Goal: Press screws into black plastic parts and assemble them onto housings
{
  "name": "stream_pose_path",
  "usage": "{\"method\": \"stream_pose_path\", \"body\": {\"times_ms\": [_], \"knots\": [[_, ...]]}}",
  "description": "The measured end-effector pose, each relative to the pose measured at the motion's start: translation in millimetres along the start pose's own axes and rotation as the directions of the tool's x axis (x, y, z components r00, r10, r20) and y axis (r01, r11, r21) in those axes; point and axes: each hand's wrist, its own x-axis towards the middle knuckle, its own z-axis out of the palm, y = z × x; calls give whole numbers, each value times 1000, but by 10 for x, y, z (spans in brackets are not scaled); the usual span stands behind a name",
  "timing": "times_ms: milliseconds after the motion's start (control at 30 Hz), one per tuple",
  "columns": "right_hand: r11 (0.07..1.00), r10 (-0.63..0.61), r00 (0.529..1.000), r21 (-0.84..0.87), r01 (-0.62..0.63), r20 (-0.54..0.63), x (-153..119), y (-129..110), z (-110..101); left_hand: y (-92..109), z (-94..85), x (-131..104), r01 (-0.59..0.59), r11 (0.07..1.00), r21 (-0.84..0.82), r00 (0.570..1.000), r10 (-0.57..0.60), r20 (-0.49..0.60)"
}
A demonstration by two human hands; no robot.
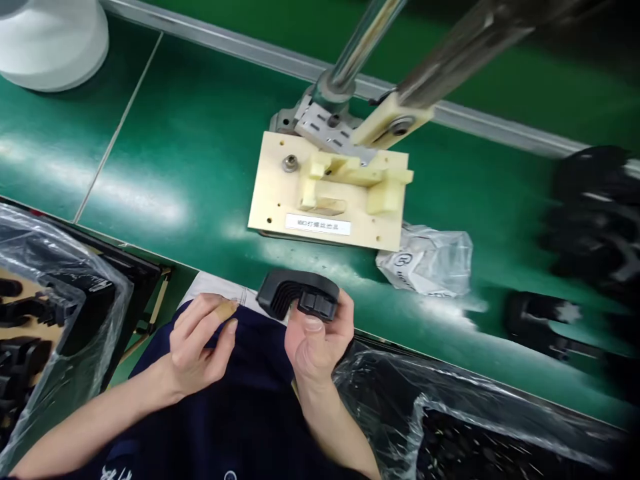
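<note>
In the head view, the bench (200,133) is crossed diagonally by its front edge, and a broad open stretch is left between the seam (120,127) and the fixture plate (275,200). The black curved part (280,290) is held near that edge, below the plate, clamped between thumb and fingers of the right hand (315,350). The left hand (197,343) is half curled just beside it, thumb and wrapped finger slightly apart, with nothing seen gripped.

One plate, two metal poles (367,47) and one plastic bag (453,260) are counted; the bag's contents cannot be told. At the right, one black piece (535,313) is seen near a blurred dark cluster (595,227), which cannot be counted.

Two plastic-lined containers are seen: black parts are held in the left container (83,320), and many small dark pieces, blurred, in the lower-right container (373,380).
</note>
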Motion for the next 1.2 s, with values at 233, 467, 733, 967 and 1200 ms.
{"method": "stream_pose_path", "body": {"times_ms": [233,467,733,967,1200], "knots": [[983,-6,971,-175,49,240,124,-217,-76,50,114,251,152,955,-253,979,-111,170],[905,-14,856,-357,230,516,193,-379,-236,60,300,327,375,824,-425,922,-283,265],[679,-87,807,-558,477,584,611,-676,-308,31,445,639,267,863,-430,951,-164,262],[153,-132,663,-646,748,737,1703,-866,-99,-159,497,1036,24,968,-249,999,-18,27],[42,-22,593,-592,805,805,1871,-671,-100,-343,485,1121,-58,995,-79,998,56,-29]]}}
